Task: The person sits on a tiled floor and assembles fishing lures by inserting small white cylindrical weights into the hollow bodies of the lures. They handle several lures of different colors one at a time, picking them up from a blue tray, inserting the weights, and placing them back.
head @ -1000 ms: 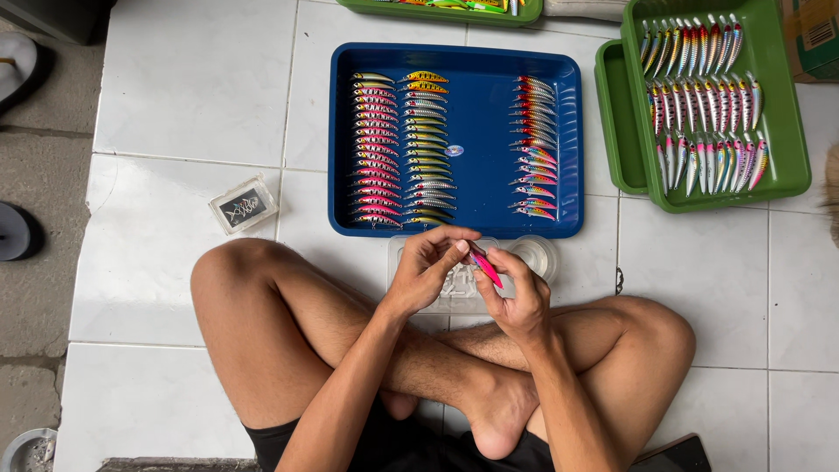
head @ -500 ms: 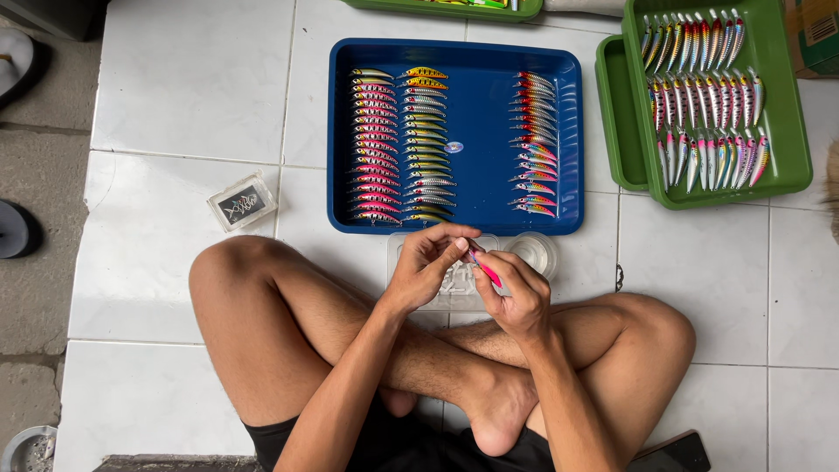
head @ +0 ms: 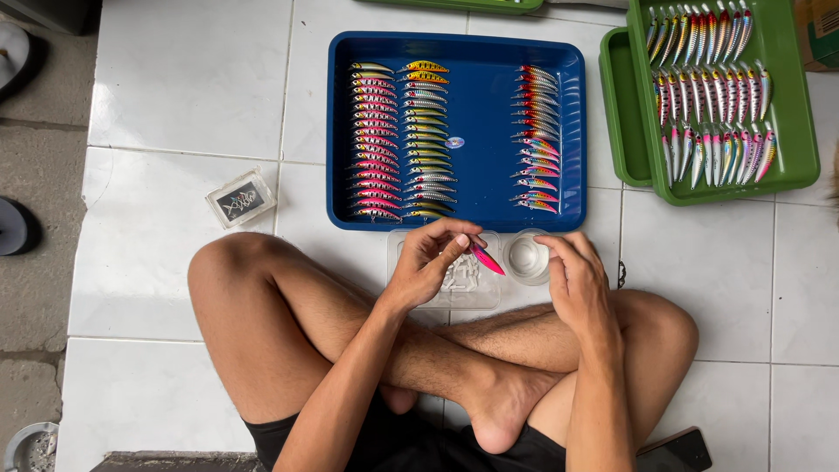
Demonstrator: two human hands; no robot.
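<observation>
I sit cross-legged on white floor tiles. My left hand pinches a pink fishing lure by its front end, above a clear plastic box that holds small white parts. My right hand has its fingers loosely apart and holds nothing; it hovers beside a small round clear cup. Just beyond the hands lies a blue tray with three rows of colourful lures.
A green tray with more lures lies at the right, with a second green tray under its left side. A small clear packet rests on the tiles at the left. A dark phone lies by my right knee.
My right hand has let go of the pink lure and moved right, toward the round cup. The left hand now holds the lure alone.
</observation>
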